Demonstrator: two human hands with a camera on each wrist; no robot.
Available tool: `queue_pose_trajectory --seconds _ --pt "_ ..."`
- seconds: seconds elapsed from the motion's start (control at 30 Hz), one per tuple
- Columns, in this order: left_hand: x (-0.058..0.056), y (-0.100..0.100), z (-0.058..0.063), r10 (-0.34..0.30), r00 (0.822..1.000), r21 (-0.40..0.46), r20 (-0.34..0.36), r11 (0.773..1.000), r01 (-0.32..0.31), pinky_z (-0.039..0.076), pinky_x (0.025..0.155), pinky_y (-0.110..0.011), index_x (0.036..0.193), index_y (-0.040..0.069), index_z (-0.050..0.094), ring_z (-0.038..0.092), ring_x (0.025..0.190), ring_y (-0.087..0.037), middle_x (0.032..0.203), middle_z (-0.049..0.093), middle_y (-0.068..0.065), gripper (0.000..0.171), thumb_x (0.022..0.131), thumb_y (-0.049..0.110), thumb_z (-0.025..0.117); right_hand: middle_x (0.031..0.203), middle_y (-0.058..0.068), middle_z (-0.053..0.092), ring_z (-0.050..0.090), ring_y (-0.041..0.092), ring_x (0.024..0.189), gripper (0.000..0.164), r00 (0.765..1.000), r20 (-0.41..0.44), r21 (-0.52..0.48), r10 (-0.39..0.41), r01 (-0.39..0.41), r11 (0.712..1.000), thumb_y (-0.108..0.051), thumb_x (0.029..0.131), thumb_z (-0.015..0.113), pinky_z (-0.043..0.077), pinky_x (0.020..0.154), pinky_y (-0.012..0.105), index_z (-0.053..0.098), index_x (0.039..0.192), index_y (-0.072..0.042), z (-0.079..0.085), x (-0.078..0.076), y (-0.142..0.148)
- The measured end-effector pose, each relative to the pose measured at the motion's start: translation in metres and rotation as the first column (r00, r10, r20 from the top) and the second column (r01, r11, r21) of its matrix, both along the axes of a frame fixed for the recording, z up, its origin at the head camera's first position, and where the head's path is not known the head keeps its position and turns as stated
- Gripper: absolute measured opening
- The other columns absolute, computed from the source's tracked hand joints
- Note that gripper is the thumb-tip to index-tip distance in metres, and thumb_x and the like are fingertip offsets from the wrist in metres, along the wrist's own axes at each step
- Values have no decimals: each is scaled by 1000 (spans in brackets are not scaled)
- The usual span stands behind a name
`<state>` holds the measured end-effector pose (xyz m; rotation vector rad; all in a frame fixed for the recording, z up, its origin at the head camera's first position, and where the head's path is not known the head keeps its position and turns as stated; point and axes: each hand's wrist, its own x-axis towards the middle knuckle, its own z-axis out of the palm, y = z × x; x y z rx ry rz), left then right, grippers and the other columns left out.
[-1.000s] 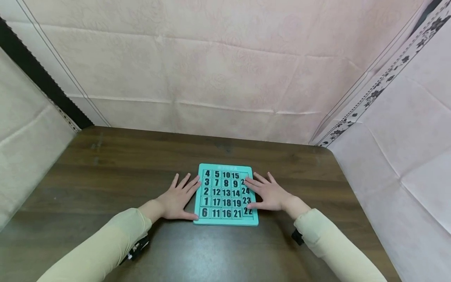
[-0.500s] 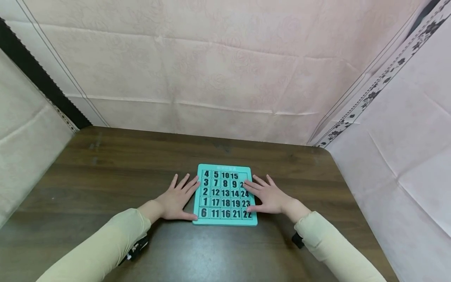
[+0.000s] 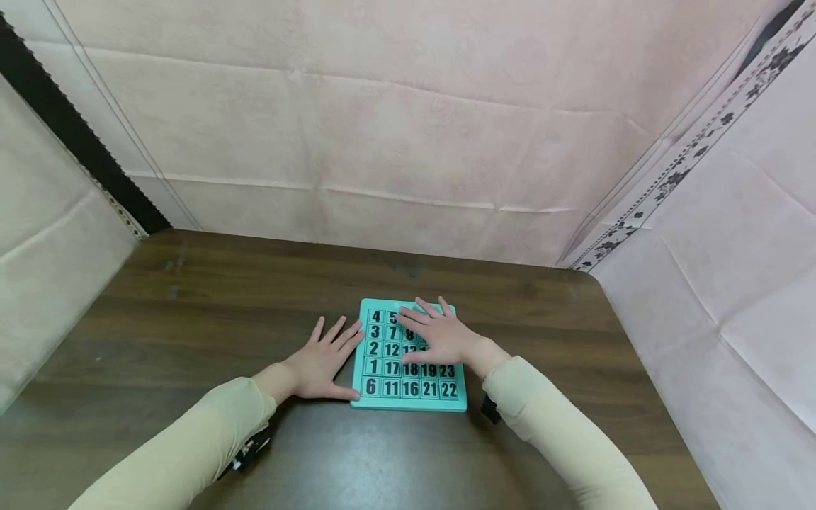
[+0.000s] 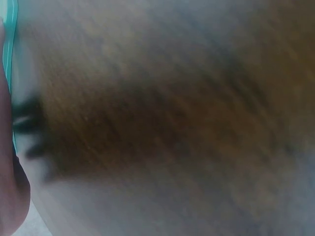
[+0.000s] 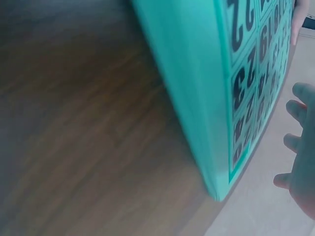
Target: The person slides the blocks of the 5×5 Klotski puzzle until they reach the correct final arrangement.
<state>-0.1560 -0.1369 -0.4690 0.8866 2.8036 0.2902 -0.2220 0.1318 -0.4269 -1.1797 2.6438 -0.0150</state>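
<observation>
A turquoise number slide puzzle (image 3: 409, 405) lies flat on the table, its square tiles printed with black numerals. Along its left edge my left hand (image 3: 319, 365) is spread, with fingertips at the upper side and the thumb at the lower left corner. My right hand (image 3: 443, 338) reaches over the upper right of the puzzle, fingers extended, covering several tiles there. In the right wrist view its fingers (image 5: 295, 110) stand apart from the puzzle face (image 5: 246, 83). The left wrist view catches only a strip of the puzzle's edge (image 4: 9, 44) and part of the hand.
A dark brown wooden table (image 3: 255, 283) bears the puzzle. Pale patterned cloth (image 3: 408, 142) hangs behind it and on both sides. Dark wrist cameras, such as the left one (image 3: 248, 450), sit under the cuffs.
My right hand has moved left and upward from the puzzle's right edge to over its upper tiles. The bottom right tiles are now uncovered. The left hand and puzzle stay in place.
</observation>
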Motion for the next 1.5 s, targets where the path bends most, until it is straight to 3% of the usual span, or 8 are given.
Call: queue_pose_trajectory --seconds 0.5,1.5 --pt "0 -1 2 1 1000 -20 23 1000 0 0 110 -64 151 10 14 4 145 -39 159 7 -9 105 77 77 45 158 -9 11 3 23 147 83 1000 5 99 8 -8 995 -75 83 36 0 114 57 14 151 -31 -9 -5 -38" --pt "-1 0 -1 -3 1000 -15 7 1000 3 0 110 -63 151 10 16 5 145 -39 159 9 -9 105 77 78 45 158 -10 12 3 24 147 82 998 57 71 -38 34 997 -73 84 39 -2 114 57 17 150 -31 -11 -5 -18"
